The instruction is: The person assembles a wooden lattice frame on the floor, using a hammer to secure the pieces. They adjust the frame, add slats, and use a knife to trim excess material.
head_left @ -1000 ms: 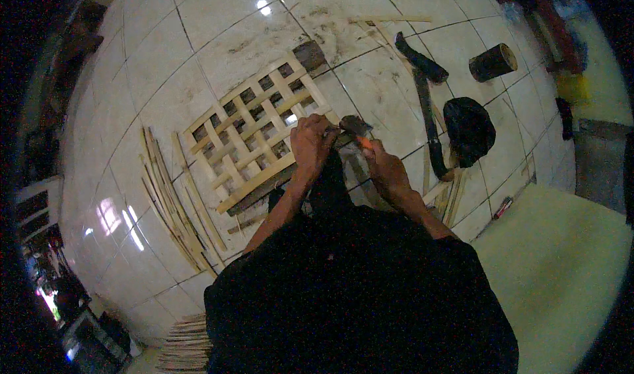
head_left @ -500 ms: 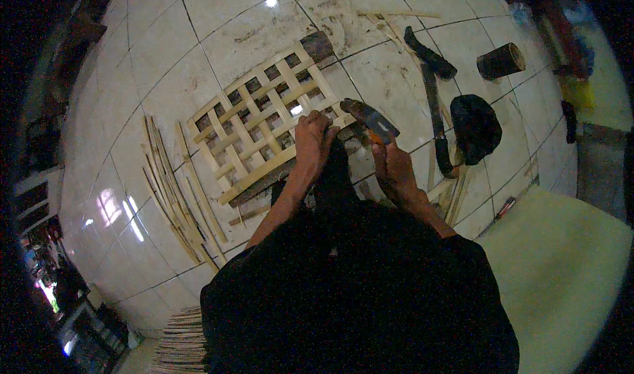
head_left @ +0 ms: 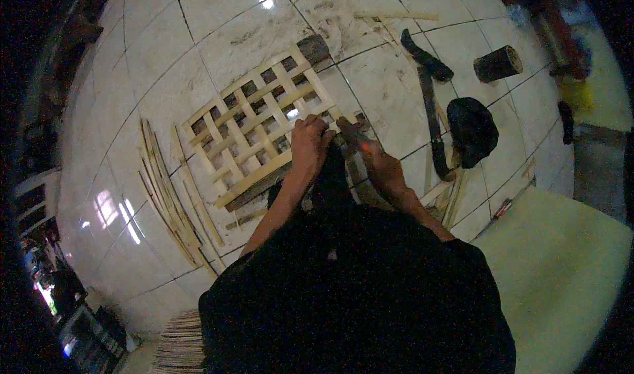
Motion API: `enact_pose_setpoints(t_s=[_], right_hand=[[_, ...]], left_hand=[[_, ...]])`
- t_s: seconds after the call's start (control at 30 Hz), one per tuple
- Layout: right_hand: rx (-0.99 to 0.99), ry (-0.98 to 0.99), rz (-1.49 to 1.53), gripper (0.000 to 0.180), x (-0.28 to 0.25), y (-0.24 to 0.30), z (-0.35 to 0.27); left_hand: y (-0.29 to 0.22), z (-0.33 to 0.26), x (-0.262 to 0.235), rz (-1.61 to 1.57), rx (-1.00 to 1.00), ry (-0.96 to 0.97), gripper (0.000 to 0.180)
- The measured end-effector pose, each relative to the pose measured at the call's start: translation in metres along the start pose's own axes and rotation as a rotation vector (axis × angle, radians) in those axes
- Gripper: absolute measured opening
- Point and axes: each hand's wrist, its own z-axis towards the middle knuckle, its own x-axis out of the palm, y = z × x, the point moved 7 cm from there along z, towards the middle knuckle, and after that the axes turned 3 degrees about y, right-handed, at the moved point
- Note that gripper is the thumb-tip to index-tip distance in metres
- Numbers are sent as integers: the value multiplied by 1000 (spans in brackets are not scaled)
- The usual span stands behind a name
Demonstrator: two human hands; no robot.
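Note:
A lattice of pale flat bamboo strips (head_left: 249, 115), woven with square gaps, lies before me over dark wood pieces (head_left: 312, 50). My left hand (head_left: 309, 144) rests on its near right corner, with its fingers bent and pressed together. Whatever they pinch is too small or hidden to name. My right hand (head_left: 385, 170) grips a hammer (head_left: 352, 134) by its handle, which shows a bit of orange. The hammer's head is blurred and low over that same corner, close to my left fingertips. I cannot tell whether it touches the strips.
Loose bamboo strips (head_left: 160, 186) lie left of the lattice. To the right are a dark-handled blade (head_left: 429, 100), a black bundle (head_left: 471, 131) and a short dark cylinder (head_left: 498, 64). A pale green surface (head_left: 561, 262) fills the lower right; bundled thin sticks (head_left: 179, 344) lie lower left.
The hammer has swung down and left from a raised position, to the lattice corner by my left hand. My right hand moved left with it; my left hand stayed in place.

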Motion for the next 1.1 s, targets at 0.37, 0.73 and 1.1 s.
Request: enact_pose_setpoints(t_s=[0.37,0.73,1.1], right_hand=[[-96,-6,-271,24,-8,18,-11],[-77,-29,-254,31,-1,13,1],[11,-13,-84,36,-10,1,13]], left_hand=[[1,-7,-3,-33,-14,-56,22],[-1,-7,0,0,-22,-28,18],[19,-14,8,13,35,-134,19]])
